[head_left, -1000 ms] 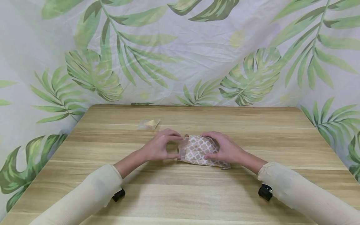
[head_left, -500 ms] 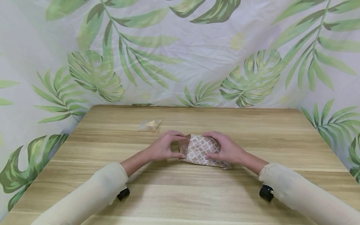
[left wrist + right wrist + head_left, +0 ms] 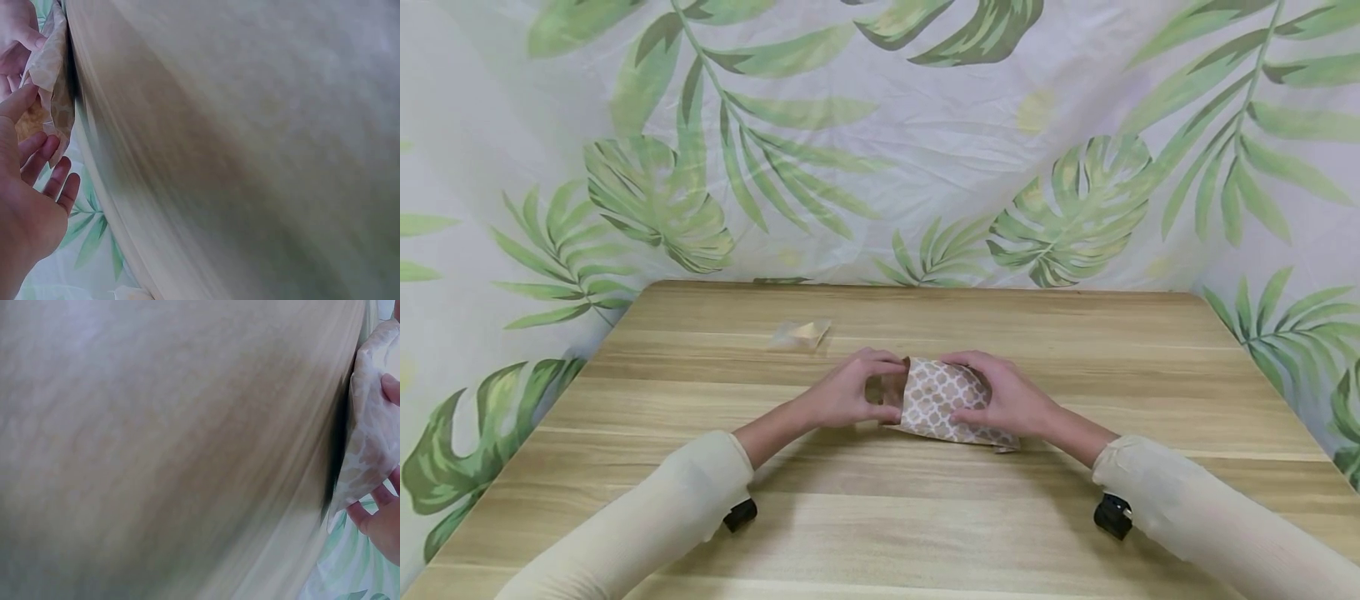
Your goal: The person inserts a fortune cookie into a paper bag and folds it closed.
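Observation:
A tan paper bag [image 3: 946, 398] with a white lattice print lies on its side at mid-table, its mouth facing left. From the right, my right hand [image 3: 1003, 396] grips it, thumb on the near side and fingers on the far side. My left hand [image 3: 853, 387] holds a brownish thing in clear wrap [image 3: 892, 387] across its width at the mouth, with thumb and forefinger at the bag's edge. In the left wrist view, the brown thing [image 3: 32, 122] shows inside the mouth, and the outer fingers [image 3: 67, 190] stand loosely off it. Its far part is hidden in the bag.
A small clear packet [image 3: 805, 335] with something pale yellow inside lies further back on the wooden table [image 3: 880, 533], left of the bag. Behind the table hangs a leaf-print cloth [image 3: 820, 167]. Black wrist cameras [image 3: 1112, 515] sit under the sleeves.
My left hand has moved right, towards the bag. The clear-wrapped thing has gone deeper into the mouth, so less of it shows. My right hand stays nearly still on the bag.

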Demonstrator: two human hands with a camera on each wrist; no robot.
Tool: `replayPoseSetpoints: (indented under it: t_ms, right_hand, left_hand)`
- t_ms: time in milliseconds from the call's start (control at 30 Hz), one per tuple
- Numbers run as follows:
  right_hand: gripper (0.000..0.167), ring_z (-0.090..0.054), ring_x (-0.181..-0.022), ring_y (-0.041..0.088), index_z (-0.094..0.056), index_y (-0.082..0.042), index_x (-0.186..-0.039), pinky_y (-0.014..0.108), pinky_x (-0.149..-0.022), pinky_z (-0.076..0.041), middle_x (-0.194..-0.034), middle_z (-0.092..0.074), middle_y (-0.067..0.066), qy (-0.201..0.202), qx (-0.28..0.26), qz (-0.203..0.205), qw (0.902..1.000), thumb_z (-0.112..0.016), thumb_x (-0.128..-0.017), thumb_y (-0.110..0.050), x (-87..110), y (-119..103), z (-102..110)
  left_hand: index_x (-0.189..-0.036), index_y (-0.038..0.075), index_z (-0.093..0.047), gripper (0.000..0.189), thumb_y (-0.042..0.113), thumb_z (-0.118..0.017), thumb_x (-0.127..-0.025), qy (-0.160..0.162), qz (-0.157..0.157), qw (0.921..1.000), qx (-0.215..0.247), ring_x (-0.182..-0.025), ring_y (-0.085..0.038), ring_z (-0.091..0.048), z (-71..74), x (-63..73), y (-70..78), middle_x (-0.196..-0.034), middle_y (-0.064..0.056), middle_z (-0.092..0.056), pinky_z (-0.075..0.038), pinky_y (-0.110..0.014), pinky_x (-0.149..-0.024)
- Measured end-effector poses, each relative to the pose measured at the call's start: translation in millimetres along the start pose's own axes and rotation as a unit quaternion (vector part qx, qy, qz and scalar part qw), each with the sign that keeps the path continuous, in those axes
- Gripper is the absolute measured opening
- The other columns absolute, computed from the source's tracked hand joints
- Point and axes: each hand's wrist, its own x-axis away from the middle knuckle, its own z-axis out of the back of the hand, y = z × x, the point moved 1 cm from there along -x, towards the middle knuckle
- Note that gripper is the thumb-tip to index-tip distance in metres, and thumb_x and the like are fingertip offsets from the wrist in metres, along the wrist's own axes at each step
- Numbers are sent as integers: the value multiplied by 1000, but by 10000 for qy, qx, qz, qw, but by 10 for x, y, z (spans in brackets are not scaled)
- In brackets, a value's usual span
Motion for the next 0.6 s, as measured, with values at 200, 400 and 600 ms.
replayPoseSetpoints:
  t_ms: [200,400,600]
  right_hand:
    - [75,-54,-135,36,-57,-3,-143,54,-113,-41,-143,-61,14,-19,-48,-35,10000,-92,-78,-17,10,0,0]
    - [76,-54,-134,36,-57,-1,-142,54,-113,-42,-143,-61,15,9,-57,43,10000,-92,-78,-17,13,8,-5]
    - [76,-54,-134,36,-57,0,-142,53,-113,-42,-142,-61,15,35,14,81,10000,-93,-78,-17,14,23,-10]
  left_hand:
    - [-133,-1,-67,63,25,-90,-81,108,-100,9995,280,-129,-35,-56,36,14,-10,-137,-17,-64,-43,-52,-112]
    - [-129,0,-69,57,21,-89,-81,215,-164,9988,400,-127,-36,-58,103,61,-71,-132,-17,-66,-43,-54,-112]
    - [-123,-4,-70,45,14,-86,-85,427,-100,9982,397,-123,-37,-60,193,137,-169,-126,-18,-68,-48,-56,-104]
